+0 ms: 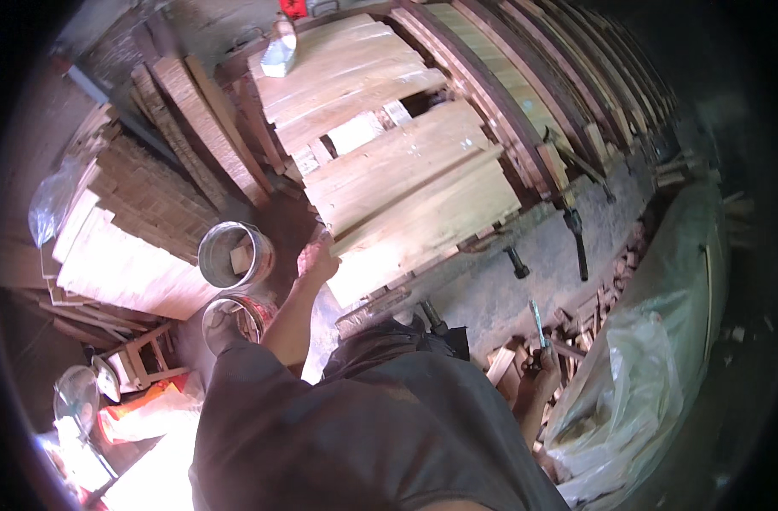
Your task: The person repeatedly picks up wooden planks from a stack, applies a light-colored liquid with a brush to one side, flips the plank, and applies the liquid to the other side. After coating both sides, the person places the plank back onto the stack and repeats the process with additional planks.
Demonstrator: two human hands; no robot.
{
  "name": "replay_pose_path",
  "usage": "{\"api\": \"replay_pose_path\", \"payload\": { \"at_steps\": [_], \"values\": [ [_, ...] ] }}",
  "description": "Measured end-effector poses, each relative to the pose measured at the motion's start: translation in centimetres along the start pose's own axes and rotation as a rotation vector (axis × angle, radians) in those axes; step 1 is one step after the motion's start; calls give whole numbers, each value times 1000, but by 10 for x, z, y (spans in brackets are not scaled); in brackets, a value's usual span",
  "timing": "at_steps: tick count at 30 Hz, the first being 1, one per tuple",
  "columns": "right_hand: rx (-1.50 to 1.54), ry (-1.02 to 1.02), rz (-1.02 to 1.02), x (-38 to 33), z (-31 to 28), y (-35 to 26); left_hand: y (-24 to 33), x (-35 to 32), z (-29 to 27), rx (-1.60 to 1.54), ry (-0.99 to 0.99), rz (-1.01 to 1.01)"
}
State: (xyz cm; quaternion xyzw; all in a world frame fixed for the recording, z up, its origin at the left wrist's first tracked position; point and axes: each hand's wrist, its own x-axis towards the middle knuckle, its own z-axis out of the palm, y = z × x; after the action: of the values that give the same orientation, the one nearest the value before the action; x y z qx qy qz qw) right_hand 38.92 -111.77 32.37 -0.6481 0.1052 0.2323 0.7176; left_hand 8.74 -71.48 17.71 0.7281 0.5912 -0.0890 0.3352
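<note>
Pale wooden boards (410, 192), flat and broad, laid edge to edge in a slightly fanned panel on a long workbench (525, 281), grain running lengthwise, tone light yellow-tan with a few darker streaks, near ends uneven and stepped. Left hand (317, 260) at the near-left corner of the panel, fingers curled over the board edge, gripping it. Right hand (542, 370) low beside the body, well apart from the boards, fingers clenched around a slim metal tool (537, 325) pointing upward; kind of tool too small to tell. Behind the panel, a second set of similar pale boards (346, 72) with a small whitish block (280, 53) on top. To the right of the panel, darker reddish battens (525, 94) in parallel rows along the bench, with black clamp handles (576, 243) hanging off the front edge. Left of the bench, two round metal buckets (234, 254), just beside each other, one holding a wood offcut. Farther left, stacks of rough planks (142, 213). Under the right hand, a heap of small wood scraps (576, 328), and beside it crumpled clear plastic sheeting (636, 392).
</note>
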Motion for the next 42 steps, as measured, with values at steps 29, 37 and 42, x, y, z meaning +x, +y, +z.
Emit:
{"api": "replay_pose_path", "payload": {
  "at_steps": [29, 37, 42],
  "values": [
    [-567, -824, -357, 203, 387, 4, 61, 33, 16, -385, 815, -212],
    [-607, -1009, -374, 172, 552, 23, -1, 188, -17, -918, 771, -697],
    [-485, -1058, -382, 162, 710, 73, 22, 202, -11, -680, 640, -851]
  ]
}}
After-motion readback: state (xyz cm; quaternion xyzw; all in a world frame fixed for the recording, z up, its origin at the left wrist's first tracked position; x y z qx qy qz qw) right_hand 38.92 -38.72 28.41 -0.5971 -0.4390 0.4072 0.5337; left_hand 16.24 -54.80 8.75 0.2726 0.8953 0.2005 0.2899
